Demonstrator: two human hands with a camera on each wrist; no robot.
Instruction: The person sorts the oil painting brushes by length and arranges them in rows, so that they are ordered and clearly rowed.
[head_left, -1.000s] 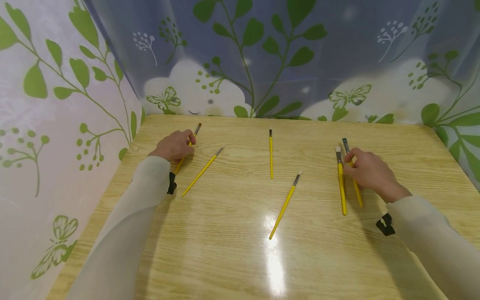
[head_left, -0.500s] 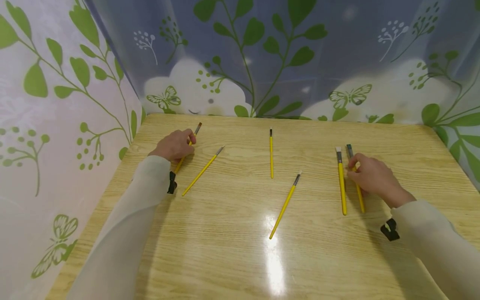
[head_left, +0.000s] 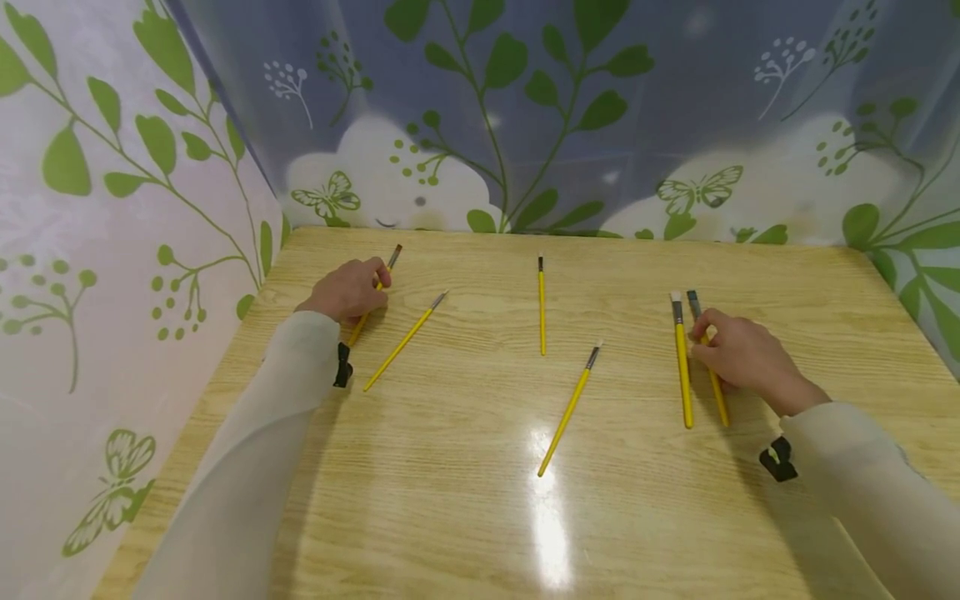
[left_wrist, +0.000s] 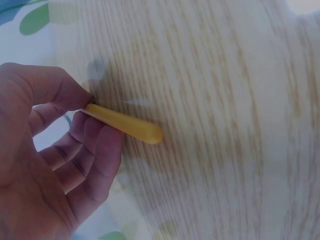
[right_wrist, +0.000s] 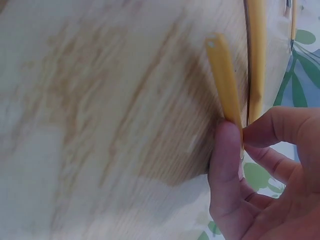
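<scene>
My left hand pinches a yellow-handled paintbrush with a brown tip, at the far left of the table. In the left wrist view its rounded yellow handle end sticks out past thumb and fingers. On the right, my right hand pinches a paintbrush with a dark green flat tip and a yellow handle. The right wrist view shows that brush's handle between thumb and forefinger. Just left of it lies a thicker paintbrush with a pale flat tip, almost parallel.
Three more yellow paintbrushes lie on the wooden table: a slanted fine-tipped brush near the left hand, a dark-tipped brush at the back middle, and a white-tipped brush nearer the front. Leaf-patterned walls border the back and left.
The right hand has drawn the green-tipped brush slightly toward the front, then tilted its tip a little left, nearer the thick brush. The left hand and its brush have stayed in place.
</scene>
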